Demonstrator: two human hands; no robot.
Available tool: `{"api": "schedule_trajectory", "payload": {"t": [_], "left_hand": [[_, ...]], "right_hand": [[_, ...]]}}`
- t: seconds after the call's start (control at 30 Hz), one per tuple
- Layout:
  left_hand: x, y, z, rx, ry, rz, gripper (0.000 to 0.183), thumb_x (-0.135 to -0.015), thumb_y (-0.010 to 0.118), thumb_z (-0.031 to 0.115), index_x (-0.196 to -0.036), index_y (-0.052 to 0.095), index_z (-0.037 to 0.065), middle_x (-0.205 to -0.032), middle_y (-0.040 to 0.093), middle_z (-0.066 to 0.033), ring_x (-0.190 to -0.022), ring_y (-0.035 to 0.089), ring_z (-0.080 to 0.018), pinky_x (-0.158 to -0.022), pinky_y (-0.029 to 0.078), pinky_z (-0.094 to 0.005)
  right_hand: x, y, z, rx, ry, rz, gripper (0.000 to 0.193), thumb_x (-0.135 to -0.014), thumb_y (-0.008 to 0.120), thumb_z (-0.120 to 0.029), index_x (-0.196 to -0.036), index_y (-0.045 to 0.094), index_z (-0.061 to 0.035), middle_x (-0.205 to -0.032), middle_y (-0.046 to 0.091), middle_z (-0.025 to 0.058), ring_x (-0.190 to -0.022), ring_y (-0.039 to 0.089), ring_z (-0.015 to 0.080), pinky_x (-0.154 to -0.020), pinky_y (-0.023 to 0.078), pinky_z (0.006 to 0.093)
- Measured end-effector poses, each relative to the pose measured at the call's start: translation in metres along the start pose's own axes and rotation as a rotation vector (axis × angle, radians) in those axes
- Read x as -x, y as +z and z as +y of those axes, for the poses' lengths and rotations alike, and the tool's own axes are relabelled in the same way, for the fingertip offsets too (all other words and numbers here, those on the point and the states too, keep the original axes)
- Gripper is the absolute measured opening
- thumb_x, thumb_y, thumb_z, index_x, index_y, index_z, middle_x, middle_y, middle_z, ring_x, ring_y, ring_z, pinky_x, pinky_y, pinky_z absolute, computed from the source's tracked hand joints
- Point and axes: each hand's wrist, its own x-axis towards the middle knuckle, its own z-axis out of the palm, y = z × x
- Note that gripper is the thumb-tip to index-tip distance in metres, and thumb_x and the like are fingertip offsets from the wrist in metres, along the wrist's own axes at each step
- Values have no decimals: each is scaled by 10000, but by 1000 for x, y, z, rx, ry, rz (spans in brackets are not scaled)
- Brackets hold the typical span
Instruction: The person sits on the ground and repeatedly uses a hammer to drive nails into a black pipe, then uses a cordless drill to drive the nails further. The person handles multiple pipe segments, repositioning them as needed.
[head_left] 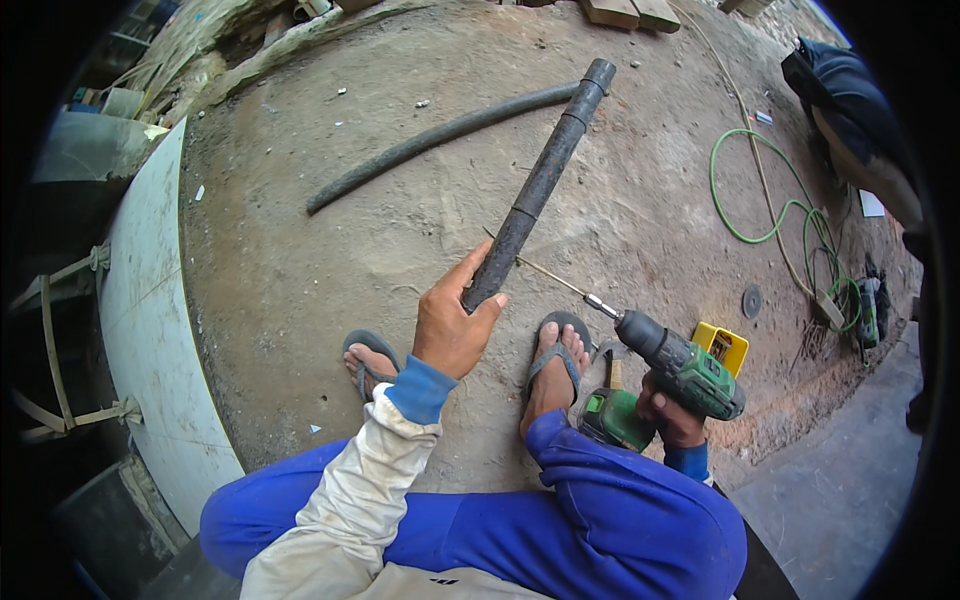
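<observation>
My left hand (452, 318) is wrapped around the near end of a dark metal-looking pipe (540, 180), which slants up and away to the right. Several ring-like lines cross the pipe. In my right hand (672, 412) is a green and black cordless drill (690, 372), gripped by its handle. Its long thin drill bit (552, 276) reaches the pipe's right side just beyond my left fingers. A short thin tip shows on the pipe's other side, in line with the bit; the pipe hides what lies between.
A curved dark pipe (440, 136) lies on the dirt beyond. Near the drill are a hammer (614, 372) and a yellow box (735, 345) of small metal pieces. To the right lie a disc (752, 301), green cable (712, 190) and a power tool (870, 312). Another person's arm (868, 150) shows there.
</observation>
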Motion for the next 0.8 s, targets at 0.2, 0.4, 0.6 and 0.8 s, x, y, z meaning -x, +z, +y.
{"api": "schedule_trajectory", "payload": {"t": [0.2,0.4,0.6,0.8], "left_hand": [[-2,3,-6,25,0,-2,646,-902,745,40,-1522,570,-2,-1409,684,-247,-1314,674,-325,-1090,511,-375],[-4,7,-14,14,27,-4,652,-900,748,38,-1524,565,-6,-1443,663,-247,-1351,647,-319,-1119,496,-375],[-5,10,-18,61,15,-13,650,-901,736,23,-1525,559,-17,-1455,654,-252,-1354,645,-316,-1123,492,-373],[-4,8,-20,71,2,-29,648,-904,732,21,-1526,556,-19,-1438,666,-248,-1324,665,-304,-1089,514,-362]], "right_hand": [[1,-3,1,20,7,1,652,-842,883,-212,-1385,575,-25,-895,656,81,-659,610,160,-579,488,293],[3,-3,2,3,11,27,625,-842,883,-200,-1362,582,-27,-884,659,79,-661,617,165,-585,497,298],[6,-2,4,38,29,67,641,-826,886,-248,-1352,586,-37,-847,638,58,-627,597,163,-565,496,311],[6,-5,4,32,37,63,640,-822,895,-240,-1346,593,-31,-859,648,62,-633,603,163,-563,496,309]]}}
